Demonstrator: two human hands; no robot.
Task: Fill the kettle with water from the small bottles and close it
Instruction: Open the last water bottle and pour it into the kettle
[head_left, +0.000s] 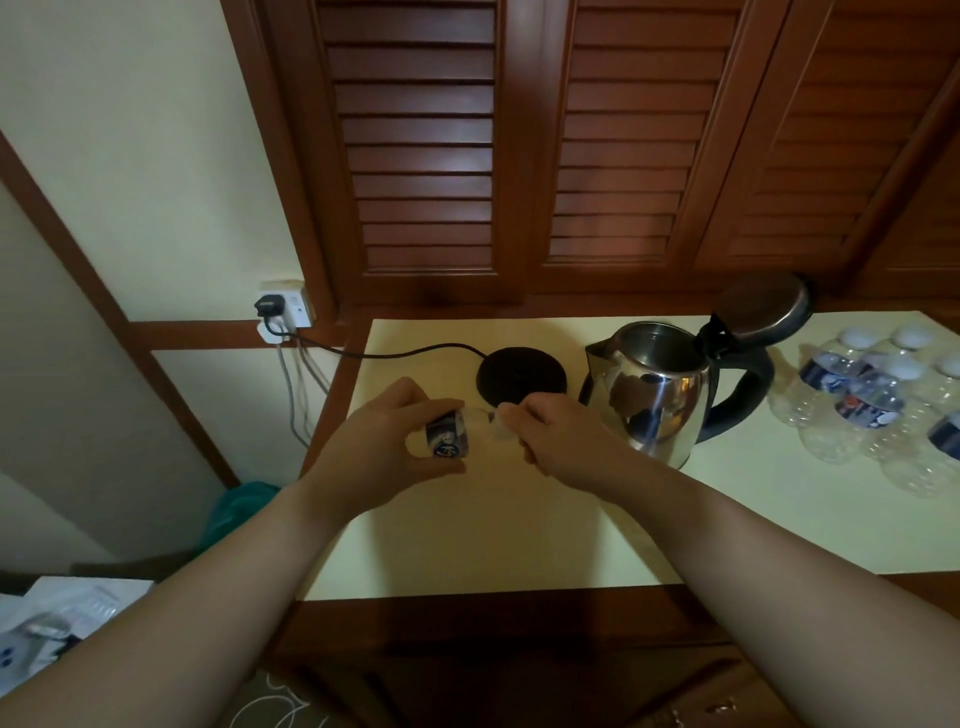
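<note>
A steel kettle (654, 395) with a black handle stands on the pale table (519, 540), off its base, its lid (758, 306) tipped open at the back. My left hand (384, 441) holds a small clear bottle (457, 434) with a blue label, lying roughly sideways above the table. My right hand (561, 441) pinches the bottle's neck end, fingers closed over the cap area; the cap itself is hidden. Both hands hover left of the kettle.
The round black kettle base (522, 376) lies behind my hands, its cord running to a wall socket (283, 309) at the left. Several small bottles (872, 400) with white caps cluster at the table's right. Louvred wooden doors stand behind the table.
</note>
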